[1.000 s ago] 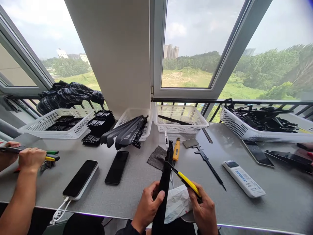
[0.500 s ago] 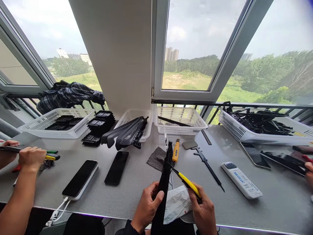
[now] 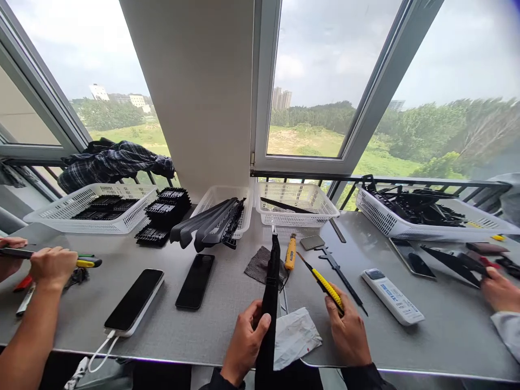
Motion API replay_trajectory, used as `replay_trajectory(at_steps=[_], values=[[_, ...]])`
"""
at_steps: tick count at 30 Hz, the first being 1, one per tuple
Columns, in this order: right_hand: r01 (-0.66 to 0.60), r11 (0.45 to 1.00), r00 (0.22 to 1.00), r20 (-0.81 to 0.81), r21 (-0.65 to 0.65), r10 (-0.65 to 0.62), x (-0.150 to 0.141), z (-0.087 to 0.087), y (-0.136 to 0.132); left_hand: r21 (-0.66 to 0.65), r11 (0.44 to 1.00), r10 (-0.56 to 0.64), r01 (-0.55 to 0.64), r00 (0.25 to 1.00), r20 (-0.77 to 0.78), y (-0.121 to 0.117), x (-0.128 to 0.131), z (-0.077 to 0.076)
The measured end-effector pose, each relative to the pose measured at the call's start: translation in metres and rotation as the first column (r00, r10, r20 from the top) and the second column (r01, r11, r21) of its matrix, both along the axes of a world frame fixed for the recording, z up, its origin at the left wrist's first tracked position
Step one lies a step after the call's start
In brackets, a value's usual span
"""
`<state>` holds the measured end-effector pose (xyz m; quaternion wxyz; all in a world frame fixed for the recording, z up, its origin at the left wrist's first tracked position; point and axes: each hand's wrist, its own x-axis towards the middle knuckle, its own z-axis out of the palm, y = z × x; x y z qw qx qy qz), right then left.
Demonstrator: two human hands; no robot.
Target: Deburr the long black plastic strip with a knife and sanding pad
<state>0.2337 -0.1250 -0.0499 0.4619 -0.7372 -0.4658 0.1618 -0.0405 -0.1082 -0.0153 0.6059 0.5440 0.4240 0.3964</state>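
My left hand (image 3: pixel 248 338) is closed round a long black plastic strip (image 3: pixel 271 287), which stands tilted up from the table's front edge. In my right hand (image 3: pixel 348 327) is a yellow utility knife (image 3: pixel 326 285), its tip pointing up and left, apart from the strip. Beyond the strip lie a dark grey cloth (image 3: pixel 257 265) and a small yellow-orange tool (image 3: pixel 291 252). A crumpled white paper (image 3: pixel 298 337) rests between my hands. Right of the knife are a black caliper (image 3: pixel 343 277) and a flat grey block (image 3: pixel 313 242).
White baskets (image 3: pixel 298 219) with black parts line the window side. Two phones (image 3: pixel 195 281) lie left, one on a cabled white power bank. A white device (image 3: pixel 392 297) lies right. Co-workers' hands (image 3: pixel 52 266) at far left and a hand (image 3: pixel 501 290) at far right hold parts.
The knife has moved away from the black strip, to the right, with my right hand. The far-right co-worker's hand has come further into view. My left hand keeps its grip.
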Motion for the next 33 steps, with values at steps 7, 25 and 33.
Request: replay_trajectory(at_steps=[7,25,33], values=[[-0.06,0.998,0.991,0.122,-0.031,0.064,-0.005,-0.009,-0.007,0.018,0.999,-0.051,0.05,0.998,0.043,0.0,-0.001,-0.002],[-0.18,0.983,0.955,0.233,-0.026,0.181,-0.014,-0.008,-0.004,-0.106,0.994,-0.03,0.04,0.995,0.091,0.001,-0.001,0.01],[-0.267,0.948,0.881,0.354,-0.174,0.313,0.031,0.007,0.04,-0.074,0.996,-0.039,0.043,0.998,0.057,0.003,0.0,0.004]])
